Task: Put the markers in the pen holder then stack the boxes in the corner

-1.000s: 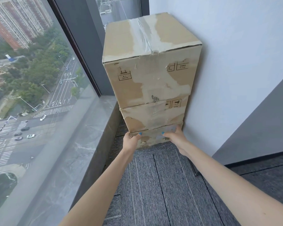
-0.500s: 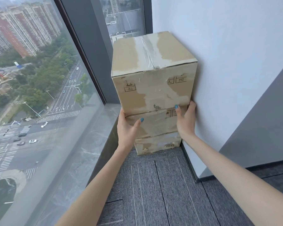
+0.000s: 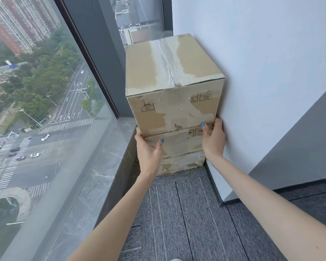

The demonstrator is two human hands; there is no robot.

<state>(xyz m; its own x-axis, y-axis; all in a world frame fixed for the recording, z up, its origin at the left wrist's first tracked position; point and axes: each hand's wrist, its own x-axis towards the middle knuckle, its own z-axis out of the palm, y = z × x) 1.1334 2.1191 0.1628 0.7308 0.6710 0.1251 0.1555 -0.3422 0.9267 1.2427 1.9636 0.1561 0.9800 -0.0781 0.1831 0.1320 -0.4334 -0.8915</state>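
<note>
Moved up from bottom box [image 3: 183,163] to middle box [image 3: 179,144]. Pressing its sides flat-palmed with left hand [image 3: 149,151] and right hand [image 3: 214,140], thumbs on front. Probably squaring it under top box [image 3: 173,91], tight against wall [image 3: 262,81].

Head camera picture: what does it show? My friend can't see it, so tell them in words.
Three worn cardboard boxes stand stacked in a room corner, between a big window and a white wall. A person's left hand and right hand press on the sides of the middle box, thumbs on its front.

left hand [image 3: 149,154]: extended, thumb splayed | right hand [image 3: 214,141]: extended, thumb splayed
</note>
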